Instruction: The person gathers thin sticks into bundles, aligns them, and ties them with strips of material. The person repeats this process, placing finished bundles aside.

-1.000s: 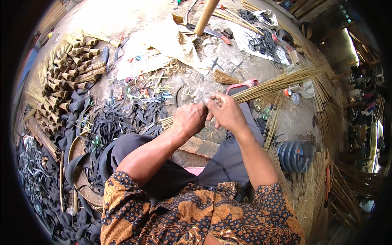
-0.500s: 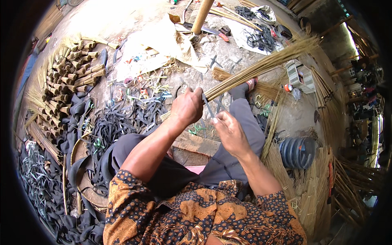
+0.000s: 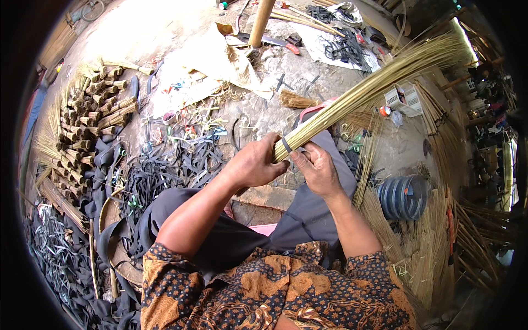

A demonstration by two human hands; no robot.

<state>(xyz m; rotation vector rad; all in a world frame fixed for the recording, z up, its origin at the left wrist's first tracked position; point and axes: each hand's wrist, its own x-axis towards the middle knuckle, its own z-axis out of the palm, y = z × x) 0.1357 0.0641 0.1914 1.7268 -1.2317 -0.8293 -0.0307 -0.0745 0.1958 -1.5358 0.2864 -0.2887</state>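
Note:
A long bundle of straw-coloured broom bristles [image 3: 352, 102] slants up to the right in front of me, its loose tips fanned out at the far end. My left hand [image 3: 257, 164] is closed round its lower end, hiding the butt. Across the bundle, just beyond that grip, runs a black rubber strip [image 3: 286, 145]. My right hand [image 3: 320, 171] has its thumb and fingers closed at the strip's right-hand side, against the bundle; the strip's end is hidden there.
Tied bristle bundles [image 3: 91, 113] are stacked at the left, beside heaped black rubber strips [image 3: 165, 165]. A knife [image 3: 269, 40] lies near a wooden post [image 3: 260, 23]. At right are a blue-grey plastic container [image 3: 402, 198], loose bristles [image 3: 423, 258] and a white basket [image 3: 404, 100].
The strip, stretched between bundle and right hand before, now lies across the bundle. My right hand has come up against the bundle, and the bundle's broad side now shows more.

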